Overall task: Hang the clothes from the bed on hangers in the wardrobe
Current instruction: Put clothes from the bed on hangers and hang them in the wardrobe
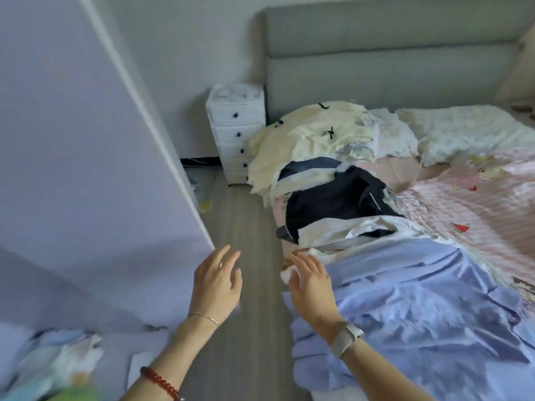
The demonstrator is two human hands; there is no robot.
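Far left of the fingers, a pale door [86, 125], probably the wardrobe's, fills the view; its inside and any hangers are out of sight. Below it, near the left forearm, a blurred heap of light blue and white cloth [55, 360] lies low in the corner; what it is cannot be told.

The left hand [217, 285] hovers over the floor [254, 227], fingers spread and relaxed, holding nothing, their tips just beside the door's lower edge. The right hand [311, 282] reaches ahead with fingers straight and slightly apart, tips at the bed's near edge beside a scrap of white cloth; whether it touches is unclear. It grips nothing.

Beyond the fingers a white drawer unit [236, 131] stands against the grey headboard [390, 53]. Right of the fingers the bed [477, 204] carries the clothes: a cream garment [309, 140] with black bows farthest off, a dark garment [335, 204] nearer, white pieces [341, 233] just past the fingertips, and a lilac shirt [419, 299] under the right wrist.

By my judgement most of the task is left: several garments lie unhung, and no hanger is in hand. Picking up the next piece looks like the step in hand.

No brand, label or writing is legible anywhere.
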